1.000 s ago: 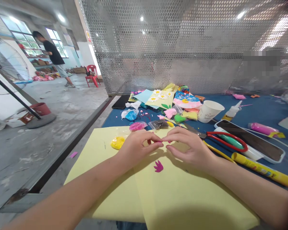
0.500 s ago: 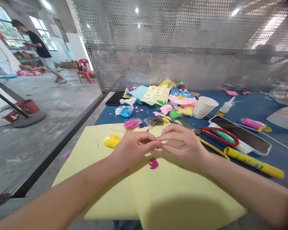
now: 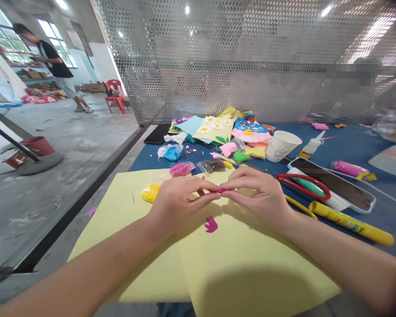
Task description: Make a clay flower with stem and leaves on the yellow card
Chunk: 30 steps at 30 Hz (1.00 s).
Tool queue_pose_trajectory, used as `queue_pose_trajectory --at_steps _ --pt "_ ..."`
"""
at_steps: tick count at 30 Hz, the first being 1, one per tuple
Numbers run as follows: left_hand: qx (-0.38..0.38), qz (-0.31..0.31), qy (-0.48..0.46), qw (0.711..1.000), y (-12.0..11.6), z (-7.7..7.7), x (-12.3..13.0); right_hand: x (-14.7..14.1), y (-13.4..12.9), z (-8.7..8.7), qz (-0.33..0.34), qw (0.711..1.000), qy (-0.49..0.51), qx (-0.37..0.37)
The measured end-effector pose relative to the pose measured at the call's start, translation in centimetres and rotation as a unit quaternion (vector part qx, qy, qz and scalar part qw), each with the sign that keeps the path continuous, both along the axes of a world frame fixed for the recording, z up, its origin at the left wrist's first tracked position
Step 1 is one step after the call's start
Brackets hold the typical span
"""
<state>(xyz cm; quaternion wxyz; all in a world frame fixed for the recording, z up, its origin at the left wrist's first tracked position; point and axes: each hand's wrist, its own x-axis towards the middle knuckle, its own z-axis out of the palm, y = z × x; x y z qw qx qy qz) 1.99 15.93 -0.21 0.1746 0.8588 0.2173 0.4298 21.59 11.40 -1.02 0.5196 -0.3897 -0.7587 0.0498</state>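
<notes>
pink bit (image 3: 221, 190), prob clay, pinched tight in grip of l hand (image 3: 181, 202) & r hand (image 3: 257, 198) over yellow card (image 3: 132, 215)

past my right hand (image 3: 260, 198) lie red-handled scissors (image 3: 300, 175) and a yellow pen (image 3: 350, 229); further ahead stand a white paper cup (image 3: 283, 146) and a glue bottle (image 3: 312, 144).

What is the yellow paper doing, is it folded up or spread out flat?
Spread out flat: the yellow paper lies open beneath the left hand and right hand, which pinch a tiny pink bit.
</notes>
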Motion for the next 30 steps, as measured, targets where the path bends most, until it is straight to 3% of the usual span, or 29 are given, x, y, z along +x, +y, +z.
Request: queue_pose_trajectory --at_steps 4,11,16,25,28,30 --pt "0.05 0.021 0.008 0.999 -0.12 -0.01 -0.07 -0.05 0.0 0.14 0.005 1.0 0.002 0.001" --pt "0.039 0.046 0.024 0.998 -0.16 -0.01 -0.19 0.13 0.04 0.13 0.008 1.0 0.016 -0.013" --pt "0.075 0.032 0.015 0.997 -0.15 -0.22 -0.12 0.13 0.11 0.01 0.009 1.0 -0.005 0.012" --pt "0.072 0.012 -0.001 0.997 -0.1 -0.17 -0.07 0.03 -0.11 -0.05 0.006 0.999 -0.02 0.045" --pt "0.044 0.007 -0.009 0.999 -0.19 -0.04 -0.12 0.04 -0.17 0.03 0.006 0.999 -0.017 0.05" --pt "-0.027 0.0 -0.009 1.0 -0.32 0.13 -0.07 0.08 -0.2 0.08 0.005 0.998 -0.02 0.063"
